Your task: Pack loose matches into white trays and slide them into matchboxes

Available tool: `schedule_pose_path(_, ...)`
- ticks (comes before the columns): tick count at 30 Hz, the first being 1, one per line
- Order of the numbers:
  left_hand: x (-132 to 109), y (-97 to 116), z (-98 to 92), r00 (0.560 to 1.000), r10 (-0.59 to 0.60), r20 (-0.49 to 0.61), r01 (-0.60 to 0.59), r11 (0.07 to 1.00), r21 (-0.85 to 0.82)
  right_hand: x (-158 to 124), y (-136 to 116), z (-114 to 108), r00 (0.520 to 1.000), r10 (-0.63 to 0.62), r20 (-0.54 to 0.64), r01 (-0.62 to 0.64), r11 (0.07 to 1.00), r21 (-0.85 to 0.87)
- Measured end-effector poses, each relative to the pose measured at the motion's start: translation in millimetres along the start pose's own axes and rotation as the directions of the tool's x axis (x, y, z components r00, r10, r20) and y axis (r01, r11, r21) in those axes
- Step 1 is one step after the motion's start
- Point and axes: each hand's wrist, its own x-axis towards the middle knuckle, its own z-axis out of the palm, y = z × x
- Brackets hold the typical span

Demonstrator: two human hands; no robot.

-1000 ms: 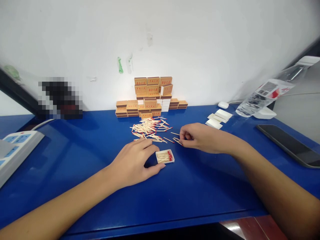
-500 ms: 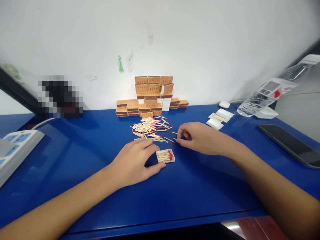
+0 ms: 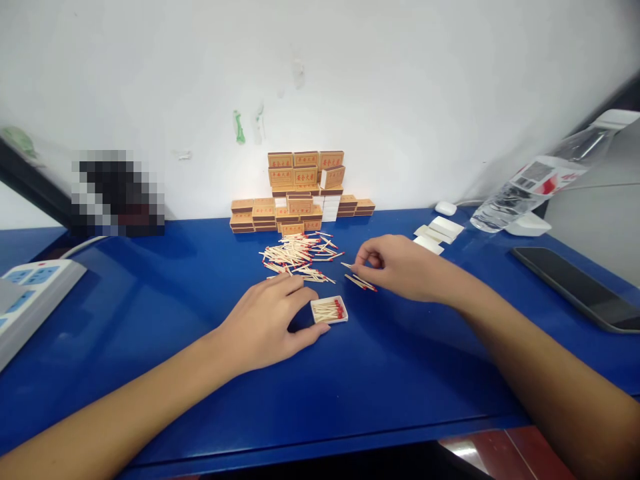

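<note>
My left hand [image 3: 273,320] rests on the blue table, its thumb and index finger around the left end of a small white matchbox tray [image 3: 346,317]. Red-tipped matches [image 3: 327,309] lie inside that tray, heads to the right. Thumb and fingertips of my right hand [image 3: 387,267] are pinched at a single match [image 3: 346,265], whose head is hidden by the fingers. Just below this hand, a few loose matches [image 3: 356,282] lie side by side on the table. Beyond my left hand spreads a heap of matches [image 3: 290,253].
Stacked matchboxes [image 3: 306,177] stand against the wall behind the heap. To the right are white folded card pieces [image 3: 440,230], a small white case [image 3: 446,209], a leaning plastic bottle [image 3: 525,187] and a phone [image 3: 565,287]. A power strip [image 3: 45,293] sits at the left.
My right hand has shifted slightly up, from the nearer loose matches to the one farther back. The nearer matches now lie together, farther right. My left hand stays at the tray.
</note>
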Motion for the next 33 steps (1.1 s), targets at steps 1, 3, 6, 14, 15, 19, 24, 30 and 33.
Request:
schedule_pose_path(1, -0.2, 0.0, -0.3, 1.0, -0.001, 0.004, 0.001, 1.0, -0.002, -1.0, 1.6, -3.5, 0.999, 0.025, 0.02, -0.025, 1.0, -0.011)
schedule_pose_path(3, -0.3, 0.0, -0.7, 1.0, -0.005, 0.007, 0.005, 1.0, -0.001, -2.8, 3.4, -6.5, 0.997, 0.043, 0.057, -0.041, 0.998, -0.04)
schedule_pose_path(6, 0.0, 0.2, -0.8, 1.0, -0.009, 0.003, 0.009, 1.0, 0.004, -4.7, 3.6, -3.3, 0.997, 0.016, 0.076, -0.01, 0.997, -0.077)
schedule_pose_path(14, 1.0, -0.7, -0.1, 0.999, -0.019, 0.025, 0.02, 1.0, -0.005, -4.4, 0.0, 4.3, 0.996, -0.004, 0.086, 0.014, 0.994, -0.105)
schedule_pose_path(15, 1.1, -0.8, -0.3, 1.0, -0.018, 0.025, 0.018, 1.0, -0.003, -4.3, -1.1, 4.3, 0.996, -0.001, 0.093, 0.011, 0.994, -0.105)
schedule_pose_path(19, 1.0, -0.2, -0.8, 1.0, -0.006, 0.015, 0.006, 1.0, -0.001, -4.2, -5.2, 4.1, 0.993, 0.014, 0.118, 0.0, 0.993, -0.119)
schedule_pose_path(24, 0.6, 0.7, -0.8, 1.0, -0.001, 0.011, 0.001, 1.0, -0.001, -4.2, -8.6, 5.7, 0.99, 0.018, 0.141, -0.006, 0.997, -0.083)
schedule_pose_path(30, -0.3, 0.2, -0.9, 1.0, -0.009, 0.021, 0.009, 1.0, -0.004, -13.8, -22.1, 8.7, 0.987, -0.105, 0.12, 0.091, 0.989, 0.115)
schedule_pose_path(33, -0.4, -0.2, -0.7, 1.0, -0.01, 0.023, 0.01, 1.0, -0.003, -19.9, -30.0, 15.1, 0.95, -0.284, 0.131, 0.268, 0.955, 0.129)
